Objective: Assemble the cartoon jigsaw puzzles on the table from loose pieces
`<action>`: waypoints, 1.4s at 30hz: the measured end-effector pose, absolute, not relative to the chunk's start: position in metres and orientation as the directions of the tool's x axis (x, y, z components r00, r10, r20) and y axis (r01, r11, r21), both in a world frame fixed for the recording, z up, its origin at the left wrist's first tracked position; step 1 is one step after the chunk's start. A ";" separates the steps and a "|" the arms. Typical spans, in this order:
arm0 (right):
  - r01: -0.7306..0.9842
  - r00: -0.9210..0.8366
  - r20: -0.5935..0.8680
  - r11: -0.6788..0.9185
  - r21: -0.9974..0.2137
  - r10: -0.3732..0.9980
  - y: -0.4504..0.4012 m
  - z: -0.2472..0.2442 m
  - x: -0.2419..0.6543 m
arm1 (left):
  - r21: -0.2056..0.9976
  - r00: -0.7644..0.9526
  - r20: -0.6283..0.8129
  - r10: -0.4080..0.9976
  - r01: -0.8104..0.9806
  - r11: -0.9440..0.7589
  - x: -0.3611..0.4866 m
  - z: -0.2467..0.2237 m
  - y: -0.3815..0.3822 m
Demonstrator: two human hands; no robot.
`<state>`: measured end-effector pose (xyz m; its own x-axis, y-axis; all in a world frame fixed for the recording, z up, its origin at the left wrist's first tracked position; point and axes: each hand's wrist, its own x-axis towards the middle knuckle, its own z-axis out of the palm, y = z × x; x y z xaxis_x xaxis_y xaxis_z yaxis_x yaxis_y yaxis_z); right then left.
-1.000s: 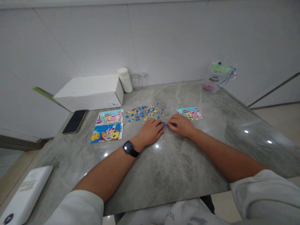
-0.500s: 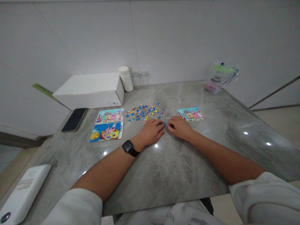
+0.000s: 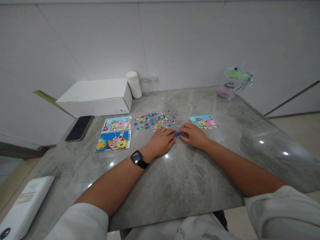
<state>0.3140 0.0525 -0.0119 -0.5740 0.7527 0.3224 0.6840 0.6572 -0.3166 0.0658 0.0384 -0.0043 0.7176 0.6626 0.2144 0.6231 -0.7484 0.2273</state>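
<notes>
A small blue puzzle part [image 3: 176, 134] is located between the left hand [image 3: 162, 141] and right hand [image 3: 193, 135], on the near side of the loose puzzle pieces [image 3: 155, 120]. Fingers of both hands are narrowed beside it; grip cannot be confirmed. A picture card [image 3: 205, 121] lies beyond the right hand.

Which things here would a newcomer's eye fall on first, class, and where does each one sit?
Most striking is the loose scatter of bright puzzle pieces at the middle of the grey table. Just nearer, the left hand and right hand meet around a small blue bit. Colourful cartoon cards flank the scatter, two at its left and one at its right.
</notes>
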 end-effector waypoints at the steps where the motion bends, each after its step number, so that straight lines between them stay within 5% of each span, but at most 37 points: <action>1: 0.684 -0.576 0.324 0.660 -0.312 0.750 0.053 -0.013 0.314 | 0.228 0.720 0.210 0.662 0.622 -0.749 0.066 -0.004 0.039; 13: 0.706 -0.604 0.344 0.683 -0.188 0.719 0.052 -0.009 0.310 | 0.224 0.719 0.187 0.670 0.633 -0.741 0.064 0.002 0.037; 42: 0.700 -0.654 0.234 0.693 -0.173 0.720 0.057 -0.003 0.312 | 0.165 0.729 0.194 0.657 0.636 -0.754 0.065 -0.001 0.036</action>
